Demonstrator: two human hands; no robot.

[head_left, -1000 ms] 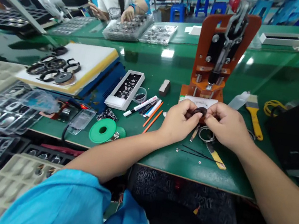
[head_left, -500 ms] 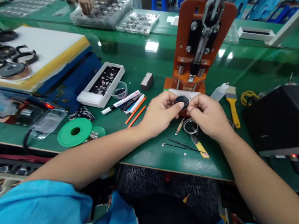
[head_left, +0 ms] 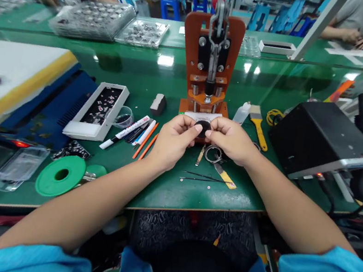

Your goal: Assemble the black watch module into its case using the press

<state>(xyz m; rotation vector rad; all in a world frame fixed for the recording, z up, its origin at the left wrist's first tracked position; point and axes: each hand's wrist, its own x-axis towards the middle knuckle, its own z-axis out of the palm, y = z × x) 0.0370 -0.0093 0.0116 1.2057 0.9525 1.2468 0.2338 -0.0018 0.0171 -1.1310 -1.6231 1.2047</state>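
Between both hands is a small black round disc [head_left: 202, 129], held just in front of the orange toggle press [head_left: 209, 66]. My left hand [head_left: 175, 140] pinches its left side between thumb and fingers. My right hand [head_left: 232, 139] grips the right edge, thumb on the face. On the bench below the hands lie a metal ring [head_left: 213, 154], a yellow-handled blade [head_left: 225, 176], a small knife-like tool [head_left: 200, 156] and dark tweezers [head_left: 207, 178]. The underside of the disc is hidden by my fingers.
To the left are a white parts box [head_left: 96, 109], markers [head_left: 126, 132], orange sticks [head_left: 146, 140] and a green spool [head_left: 60, 175]. A brush [head_left: 259, 127], bottle [head_left: 241, 113] and black box unit [head_left: 321, 137] stand to the right. Co-workers' hands [head_left: 356, 38] show across the bench.
My view has turned to the right, so the bench shifts left in it. My right thumb and fingers have come onto the disc's right edge; the left hand keeps its pinch.
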